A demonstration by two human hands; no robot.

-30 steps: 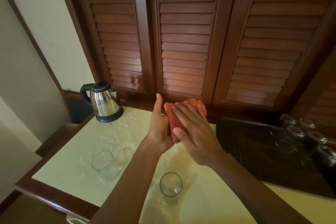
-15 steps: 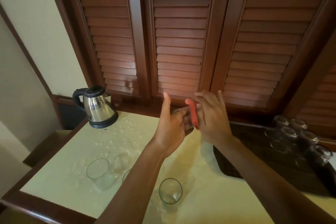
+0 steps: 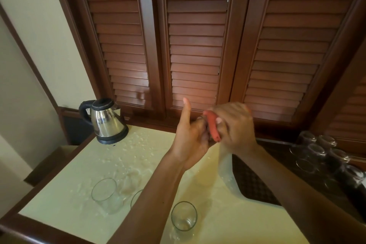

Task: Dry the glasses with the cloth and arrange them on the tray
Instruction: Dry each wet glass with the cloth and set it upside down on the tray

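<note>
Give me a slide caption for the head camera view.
Both hands, left hand and right hand, rub a glass with a red cloth above a wet table.

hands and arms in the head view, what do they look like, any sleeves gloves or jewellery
Both arms are bare up to the bottom edge of the picture: no sleeves show. The left hand and right hand wear no gloves, and no watch or bracelet shows at either wrist. The right hand is blurred. A small glint at a left finger could be a ring, but it is too unclear to say.
</note>
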